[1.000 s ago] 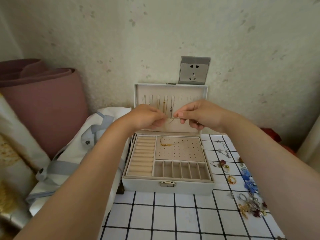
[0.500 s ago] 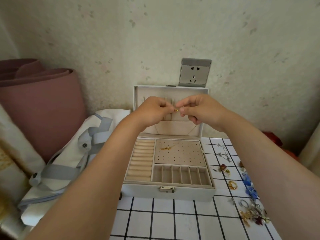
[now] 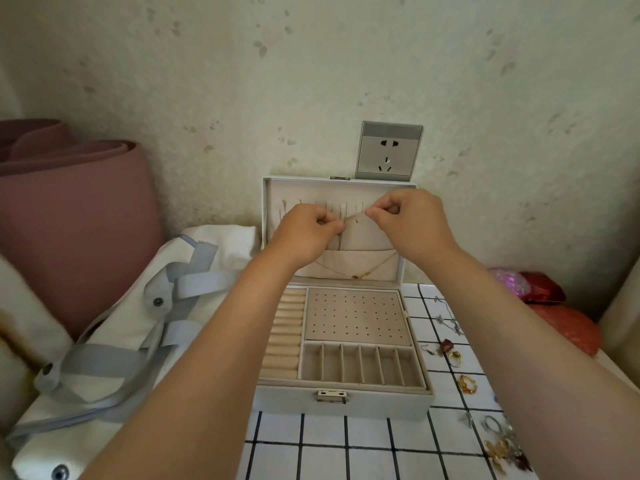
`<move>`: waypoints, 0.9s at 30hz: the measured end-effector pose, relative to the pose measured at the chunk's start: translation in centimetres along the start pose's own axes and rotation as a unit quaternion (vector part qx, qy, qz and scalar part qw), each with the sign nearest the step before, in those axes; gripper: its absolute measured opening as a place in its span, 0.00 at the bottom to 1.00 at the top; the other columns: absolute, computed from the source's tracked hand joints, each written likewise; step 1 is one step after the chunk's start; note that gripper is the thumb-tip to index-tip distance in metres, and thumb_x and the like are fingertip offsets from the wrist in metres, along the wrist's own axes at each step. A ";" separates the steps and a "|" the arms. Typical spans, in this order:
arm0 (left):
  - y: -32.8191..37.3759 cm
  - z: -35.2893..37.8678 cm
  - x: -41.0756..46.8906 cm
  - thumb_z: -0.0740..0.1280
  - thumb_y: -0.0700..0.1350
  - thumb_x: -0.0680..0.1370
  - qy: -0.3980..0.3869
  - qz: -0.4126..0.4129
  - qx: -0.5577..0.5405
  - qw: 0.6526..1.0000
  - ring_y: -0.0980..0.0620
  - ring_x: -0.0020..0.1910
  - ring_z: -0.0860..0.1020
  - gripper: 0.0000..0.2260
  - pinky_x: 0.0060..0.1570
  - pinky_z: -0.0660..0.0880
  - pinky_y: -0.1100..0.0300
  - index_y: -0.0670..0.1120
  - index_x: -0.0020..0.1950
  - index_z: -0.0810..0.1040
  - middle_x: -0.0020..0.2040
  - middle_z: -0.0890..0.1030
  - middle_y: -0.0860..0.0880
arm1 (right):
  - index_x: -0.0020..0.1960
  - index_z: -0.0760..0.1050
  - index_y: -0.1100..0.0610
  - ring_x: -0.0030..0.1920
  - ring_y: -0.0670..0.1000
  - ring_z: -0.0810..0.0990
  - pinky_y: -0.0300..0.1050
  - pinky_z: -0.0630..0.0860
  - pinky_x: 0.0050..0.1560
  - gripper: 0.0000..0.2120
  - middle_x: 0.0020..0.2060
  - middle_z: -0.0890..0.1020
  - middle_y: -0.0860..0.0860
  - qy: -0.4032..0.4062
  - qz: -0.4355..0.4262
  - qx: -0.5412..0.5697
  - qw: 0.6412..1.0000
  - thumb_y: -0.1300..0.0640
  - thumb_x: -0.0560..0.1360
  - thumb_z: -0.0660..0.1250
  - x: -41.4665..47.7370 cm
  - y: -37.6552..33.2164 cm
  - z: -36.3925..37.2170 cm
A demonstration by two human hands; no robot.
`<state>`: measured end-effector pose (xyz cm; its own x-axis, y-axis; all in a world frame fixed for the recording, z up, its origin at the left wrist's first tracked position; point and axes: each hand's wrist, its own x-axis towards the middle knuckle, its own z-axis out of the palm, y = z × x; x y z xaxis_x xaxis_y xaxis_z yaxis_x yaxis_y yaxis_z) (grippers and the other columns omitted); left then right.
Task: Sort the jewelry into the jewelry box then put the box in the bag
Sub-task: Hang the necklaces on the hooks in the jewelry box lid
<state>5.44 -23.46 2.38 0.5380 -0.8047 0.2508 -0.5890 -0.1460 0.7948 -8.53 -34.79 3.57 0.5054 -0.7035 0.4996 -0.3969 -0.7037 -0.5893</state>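
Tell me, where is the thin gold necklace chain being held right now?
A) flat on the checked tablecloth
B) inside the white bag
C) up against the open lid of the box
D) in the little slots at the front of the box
C: the thin gold necklace chain is stretched high across the open lid of the white rectangular jewelry box, and its loop hangs down over the lid.

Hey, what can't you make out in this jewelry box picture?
Head view: necklace ends, pinched inside left hand and right hand.
Head view: loose jewelry pile, tiny, tangled, partly behind the right forearm.
Head view: bag, cut off at bottom edge, partly behind left forearm.
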 end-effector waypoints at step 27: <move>0.0 1.9 0.0 0.62 0.50 0.79 0.042 -0.063 -0.015 0.997 0.51 0.32 0.73 0.17 0.33 0.67 0.59 0.39 0.43 0.82 0.32 0.78 0.45 | 0.41 0.78 0.51 0.36 0.40 0.79 0.32 0.71 0.36 0.05 0.35 0.80 0.43 0.013 0.050 0.039 0.998 0.56 0.74 0.73 -0.5 0.5 1.8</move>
<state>4.24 -24.53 1.32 0.6559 -0.7300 0.1922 -0.4959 -0.2247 0.8388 -7.58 -34.61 1.89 0.4461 -0.7733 0.4506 -0.3833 -0.6200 -0.6846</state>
